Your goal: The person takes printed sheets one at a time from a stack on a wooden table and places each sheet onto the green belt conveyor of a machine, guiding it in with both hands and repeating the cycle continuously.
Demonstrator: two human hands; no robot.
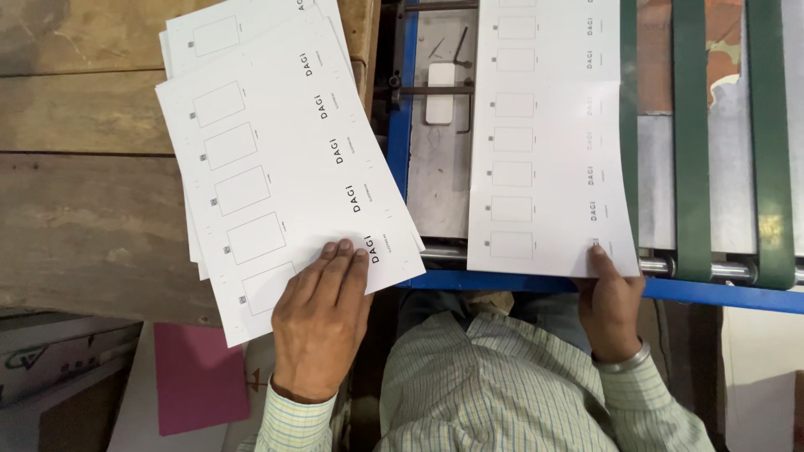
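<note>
The printed sheet (548, 159), white and lined with a column of small outlined rectangles, lies lengthwise on the bed of the blue-framed machine (712, 293), its near edge reaching the blue front rail. We see the right hand (610, 305) pinching the sheet's near right corner, thumb on top and the remaining fingers hidden beneath, so we cannot tell how they are curled. A metal bangle (624, 360) circles that wrist above a checked shirt cuff. Just right of the sheet, two green belts (691, 142) run away from the front rail over a steel roller (729, 269), the sheet's right edge meeting the nearer belt. Left of the sheet, the bare metal plate of the machine carries a small white block (440, 92).

On the wooden table (84, 209), against its right edge beside the machine, a fanned stack of matching sheets (268, 159) overhangs the near edge. The left hand (322, 314) rests flat on the top sheet's near corner, fingers straight and close together, pressing down and gripping nothing. Below the table's near edge, at lower left, a pink card (197, 377) lies beside a cardboard box (50, 360)
</note>
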